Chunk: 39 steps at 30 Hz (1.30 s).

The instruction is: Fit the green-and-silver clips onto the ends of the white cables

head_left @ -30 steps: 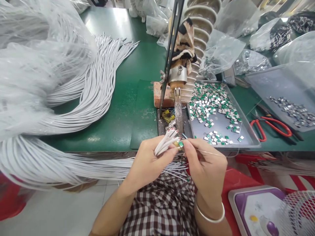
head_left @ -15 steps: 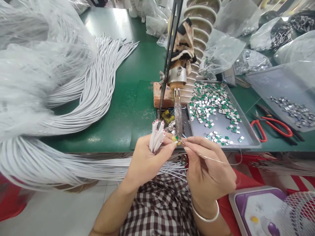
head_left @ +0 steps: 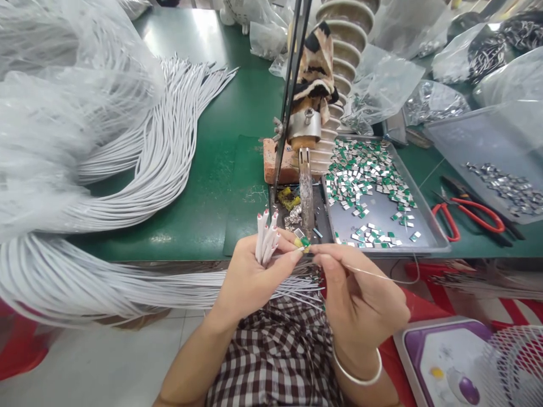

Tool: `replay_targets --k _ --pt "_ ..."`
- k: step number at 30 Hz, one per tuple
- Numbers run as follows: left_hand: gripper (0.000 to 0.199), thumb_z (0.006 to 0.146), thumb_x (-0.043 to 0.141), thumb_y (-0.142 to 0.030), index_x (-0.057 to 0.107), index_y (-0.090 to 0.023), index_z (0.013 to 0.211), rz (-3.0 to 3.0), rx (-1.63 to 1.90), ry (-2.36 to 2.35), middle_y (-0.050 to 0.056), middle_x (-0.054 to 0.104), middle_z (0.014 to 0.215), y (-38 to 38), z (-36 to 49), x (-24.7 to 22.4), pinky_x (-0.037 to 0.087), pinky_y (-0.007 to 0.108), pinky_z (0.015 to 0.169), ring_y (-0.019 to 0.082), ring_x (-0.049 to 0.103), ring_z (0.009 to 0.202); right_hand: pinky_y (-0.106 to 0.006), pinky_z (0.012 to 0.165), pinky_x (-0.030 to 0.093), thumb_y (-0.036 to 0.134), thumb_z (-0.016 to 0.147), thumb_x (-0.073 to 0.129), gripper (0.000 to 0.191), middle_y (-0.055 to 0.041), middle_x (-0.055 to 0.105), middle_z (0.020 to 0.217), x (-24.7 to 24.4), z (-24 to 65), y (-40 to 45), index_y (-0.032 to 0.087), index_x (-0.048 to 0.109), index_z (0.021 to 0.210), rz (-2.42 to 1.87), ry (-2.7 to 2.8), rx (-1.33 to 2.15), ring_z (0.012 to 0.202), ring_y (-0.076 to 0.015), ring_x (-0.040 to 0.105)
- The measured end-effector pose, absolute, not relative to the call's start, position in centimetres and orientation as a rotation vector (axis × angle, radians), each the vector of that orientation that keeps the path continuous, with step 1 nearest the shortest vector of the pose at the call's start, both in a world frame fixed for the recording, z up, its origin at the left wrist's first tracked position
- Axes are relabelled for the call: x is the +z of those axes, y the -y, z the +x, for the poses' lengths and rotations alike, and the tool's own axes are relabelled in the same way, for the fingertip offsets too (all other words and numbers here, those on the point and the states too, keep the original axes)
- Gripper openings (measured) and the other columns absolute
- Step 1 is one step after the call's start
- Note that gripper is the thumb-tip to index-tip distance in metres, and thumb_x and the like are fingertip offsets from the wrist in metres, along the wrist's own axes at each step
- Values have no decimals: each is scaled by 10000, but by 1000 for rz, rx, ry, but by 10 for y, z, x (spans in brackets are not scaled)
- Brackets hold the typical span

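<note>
My left hand (head_left: pixel 250 277) is closed round a bundle of white cables (head_left: pixel 268 240) with red tips standing up. Its thumb and finger pinch a cable end at a small green circuit board (head_left: pixel 305 241), with something yellow by the fingertips. My right hand (head_left: pixel 365 299) pinches a thin solder wire (head_left: pixel 373 275), its fingertips close to the board. Just above hangs a soldering iron (head_left: pixel 306 192), clamped with its tip down. Whether tip and board touch, I cannot tell.
A metal tray (head_left: pixel 428 232) of small green-and-silver boards lies right of the iron. Red-handled pliers (head_left: pixel 477 212) lie further right, beside a tray of metal parts (head_left: pixel 504 186). A brick (head_left: pixel 275 161) and ribbed hose (head_left: pixel 343 56) stand behind. White cable bundles (head_left: pixel 169 164) cover the left.
The board and my fingertips have dropped slightly from the iron's tip. My right fingers have shifted a little downward, and the cable bundle has tilted slightly left.
</note>
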State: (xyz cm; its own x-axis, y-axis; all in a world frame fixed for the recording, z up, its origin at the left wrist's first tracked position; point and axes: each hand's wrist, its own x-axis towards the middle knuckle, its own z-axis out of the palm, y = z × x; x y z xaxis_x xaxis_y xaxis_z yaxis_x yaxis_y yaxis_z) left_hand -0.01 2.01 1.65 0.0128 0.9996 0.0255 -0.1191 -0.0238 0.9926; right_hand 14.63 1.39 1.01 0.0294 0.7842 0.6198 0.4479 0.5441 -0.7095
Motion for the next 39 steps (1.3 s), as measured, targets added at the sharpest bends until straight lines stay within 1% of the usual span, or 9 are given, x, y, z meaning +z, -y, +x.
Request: replay_targets --k 7,11,13,16,19,22,25,28,39 --pt "159 871 642 -151 672 -172 716 1314 1152 -1207 9 676 777 -12 0 10 473 237 729 144 623 787 -263 742 560 70 867 645 217 19 726 899 6 148 -18 247 694 984 -1171 1531 530 780 -115 675" --pt "242 968 559 -286 776 -216 890 1316 1235 -1183 55 727 1080 -2 -10 -2 479 291 892 182 650 961 -261 751 524 62 857 655 187 39 712 840 11 160 -13 241 690 900 -1155 1559 712 775 -107 657" --pt "278 988 524 -316 786 -232 950 1309 1325 -1210 62 728 1079 4 -14 -6 475 302 912 190 641 986 -258 734 498 79 899 603 183 31 700 824 14 167 -10 232 693 942 -1135 1641 738 761 -100 638" --pt "219 916 645 -305 761 -226 1084 1312 1149 -1246 31 716 823 10 -13 -5 501 268 742 154 628 729 -269 704 467 85 939 526 182 17 661 794 17 168 -5 199 665 964 -1057 1733 693 731 -101 589" --pt "475 798 766 -246 667 -211 1261 1311 1017 -1268 49 738 949 12 -7 1 516 266 729 181 663 792 -284 730 475 92 895 611 104 -4 671 841 19 159 -4 182 639 940 -952 1877 702 801 -129 578" --pt "413 774 782 -229 681 -207 1174 1357 964 -1220 72 742 1071 13 -5 6 516 296 807 223 679 918 -286 732 500 53 860 630 145 -11 689 850 19 151 -4 181 648 924 -877 1878 756 808 -134 581" --pt "127 855 710 -290 717 -189 930 1411 1049 -1167 41 711 837 12 -8 8 467 264 647 164 624 704 -283 695 509 55 820 684 143 4 693 781 18 152 -4 194 670 854 -948 1717 776 751 -130 603" --pt "213 935 613 -285 699 -174 775 1481 1210 -1169 19 615 701 10 -10 6 408 253 597 132 546 631 -274 653 504 72 819 696 127 10 699 737 19 155 -4 198 689 805 -1019 1640 849 697 -125 615" --pt "120 909 651 -217 649 -187 792 1508 1237 -1239 -21 546 701 5 -3 4 371 246 606 112 488 636 -235 607 479 69 859 620 173 20 713 762 16 158 -7 215 712 873 -1042 1631 922 680 -102 598"
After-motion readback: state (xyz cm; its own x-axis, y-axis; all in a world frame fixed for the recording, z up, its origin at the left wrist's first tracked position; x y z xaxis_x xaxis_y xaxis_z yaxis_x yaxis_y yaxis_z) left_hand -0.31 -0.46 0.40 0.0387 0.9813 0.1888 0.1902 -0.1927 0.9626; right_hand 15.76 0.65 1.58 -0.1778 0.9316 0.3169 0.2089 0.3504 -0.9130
